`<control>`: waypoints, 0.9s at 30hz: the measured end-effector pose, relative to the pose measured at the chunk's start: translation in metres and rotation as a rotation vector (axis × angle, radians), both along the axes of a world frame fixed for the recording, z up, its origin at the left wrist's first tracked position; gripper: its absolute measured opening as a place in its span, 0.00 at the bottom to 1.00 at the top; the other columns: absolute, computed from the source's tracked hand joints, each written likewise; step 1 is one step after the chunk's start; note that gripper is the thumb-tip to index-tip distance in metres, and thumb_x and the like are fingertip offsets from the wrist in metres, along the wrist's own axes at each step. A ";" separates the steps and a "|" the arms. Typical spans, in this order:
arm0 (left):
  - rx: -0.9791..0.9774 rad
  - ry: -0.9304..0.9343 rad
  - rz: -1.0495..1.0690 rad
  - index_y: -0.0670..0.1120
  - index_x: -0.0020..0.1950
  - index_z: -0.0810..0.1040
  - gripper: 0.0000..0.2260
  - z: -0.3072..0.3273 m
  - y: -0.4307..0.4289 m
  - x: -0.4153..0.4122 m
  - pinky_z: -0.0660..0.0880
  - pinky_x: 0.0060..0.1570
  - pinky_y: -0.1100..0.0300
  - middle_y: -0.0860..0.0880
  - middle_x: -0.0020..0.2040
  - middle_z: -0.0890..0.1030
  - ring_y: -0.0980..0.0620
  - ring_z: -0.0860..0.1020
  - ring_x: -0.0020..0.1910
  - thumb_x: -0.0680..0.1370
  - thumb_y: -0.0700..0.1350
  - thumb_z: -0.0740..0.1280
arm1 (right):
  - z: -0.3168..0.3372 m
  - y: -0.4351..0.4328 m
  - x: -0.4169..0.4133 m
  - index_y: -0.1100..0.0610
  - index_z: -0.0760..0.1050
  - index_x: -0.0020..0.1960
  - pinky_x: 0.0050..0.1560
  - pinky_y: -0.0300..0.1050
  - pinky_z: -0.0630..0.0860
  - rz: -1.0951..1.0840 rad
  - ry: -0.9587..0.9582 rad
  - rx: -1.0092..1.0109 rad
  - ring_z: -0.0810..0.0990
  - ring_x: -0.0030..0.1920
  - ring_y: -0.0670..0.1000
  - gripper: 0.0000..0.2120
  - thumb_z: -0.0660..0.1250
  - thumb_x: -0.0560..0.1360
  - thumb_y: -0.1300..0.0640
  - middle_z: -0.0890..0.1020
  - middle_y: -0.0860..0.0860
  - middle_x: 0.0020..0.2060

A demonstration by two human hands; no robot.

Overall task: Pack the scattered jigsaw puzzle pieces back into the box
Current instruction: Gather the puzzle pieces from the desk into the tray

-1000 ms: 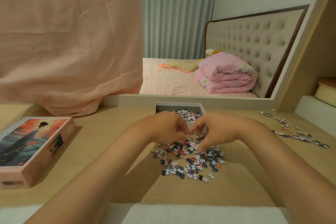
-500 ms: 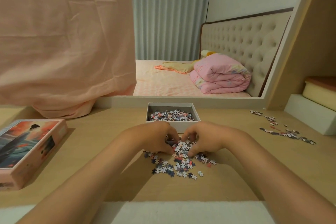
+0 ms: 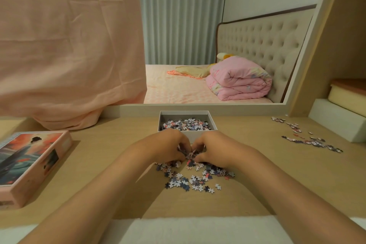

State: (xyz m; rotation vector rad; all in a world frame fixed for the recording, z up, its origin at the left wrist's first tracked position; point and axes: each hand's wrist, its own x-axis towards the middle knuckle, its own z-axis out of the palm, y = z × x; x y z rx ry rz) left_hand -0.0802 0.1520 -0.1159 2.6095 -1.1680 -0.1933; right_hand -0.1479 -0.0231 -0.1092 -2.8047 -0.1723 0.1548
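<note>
A white open box (image 3: 200,136) stands at the back middle of the wooden desk, with several puzzle pieces lying in it. Just in front of it my left hand (image 3: 168,147) and my right hand (image 3: 213,149) are cupped together, fingers curled around a clump of puzzle pieces (image 3: 189,154) between them. A scatter of loose pieces (image 3: 194,179) lies on the desk below and to the right of my hands. A second trail of pieces (image 3: 309,140) lies at the far right.
The box lid (image 3: 29,162) with a painted picture lies at the left. A peach cloth (image 3: 65,45) hangs over the back left. A mirror (image 3: 198,35) stands behind the box. Foam blocks (image 3: 336,119) sit at the right edge.
My hands have drawn closer together and gathered pieces from the pile into a clump between them. The view has shifted, so the box shows more fully.
</note>
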 end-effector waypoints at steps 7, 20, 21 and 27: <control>-0.197 0.046 0.044 0.53 0.49 0.83 0.06 0.005 0.007 0.008 0.77 0.41 0.66 0.59 0.42 0.81 0.60 0.80 0.40 0.73 0.45 0.74 | 0.002 -0.001 0.004 0.49 0.85 0.52 0.44 0.47 0.82 -0.052 -0.124 0.237 0.82 0.37 0.48 0.10 0.76 0.72 0.58 0.85 0.49 0.41; -0.685 0.012 0.275 0.50 0.54 0.83 0.09 -0.003 0.019 0.053 0.77 0.43 0.68 0.57 0.41 0.82 0.66 0.79 0.37 0.75 0.41 0.73 | 0.021 0.005 0.069 0.55 0.84 0.52 0.36 0.45 0.81 -0.219 -0.382 0.548 0.83 0.32 0.51 0.08 0.75 0.73 0.63 0.86 0.52 0.38; -0.641 0.017 0.254 0.51 0.57 0.83 0.11 -0.005 0.020 0.053 0.77 0.47 0.67 0.57 0.44 0.83 0.67 0.79 0.40 0.76 0.41 0.72 | 0.018 0.005 0.074 0.55 0.84 0.54 0.38 0.46 0.82 -0.215 -0.374 0.515 0.84 0.33 0.50 0.10 0.75 0.73 0.62 0.85 0.51 0.39; -0.485 -0.092 0.142 0.53 0.63 0.81 0.14 -0.002 0.020 0.055 0.73 0.58 0.61 0.54 0.59 0.81 0.56 0.78 0.57 0.78 0.42 0.68 | 0.009 0.002 0.079 0.53 0.81 0.63 0.57 0.40 0.77 -0.146 -0.315 0.425 0.82 0.53 0.45 0.18 0.73 0.75 0.62 0.85 0.48 0.54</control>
